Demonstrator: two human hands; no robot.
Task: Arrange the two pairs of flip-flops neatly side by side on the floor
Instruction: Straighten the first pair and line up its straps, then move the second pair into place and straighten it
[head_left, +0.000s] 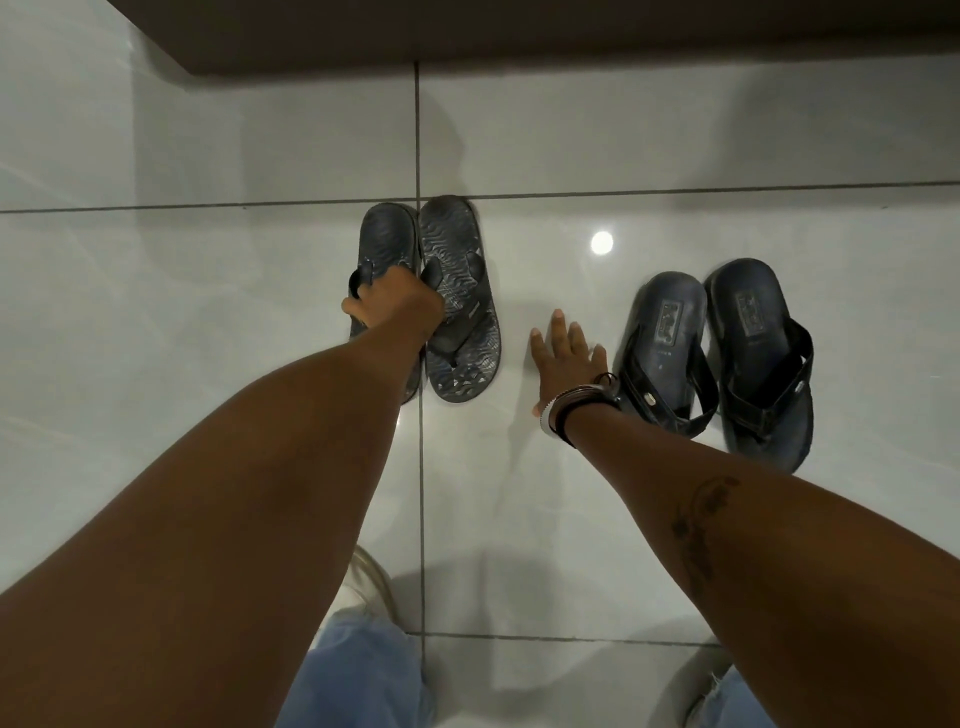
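Two dark patterned flip-flops lie side by side near the middle of the floor: the left one (387, 239) and the right one (460, 306), touching along their inner edges. My left hand (397, 304) is closed on their straps, fingers hooked through both. To the right lies a second dark pair with smooth soles: one flip-flop (667, 332) angled slightly, the other (756, 343) beside it, heels pointing away from me. My right hand (566, 364) hovers flat with fingers spread between the two pairs, just left of the smooth pair and holding nothing.
The floor is glossy white tile (208, 312) with dark grout lines. A dark brown ledge or furniture base (519, 31) runs along the top. My legs in light blue jeans (358, 675) and light shoes show at the bottom edge.
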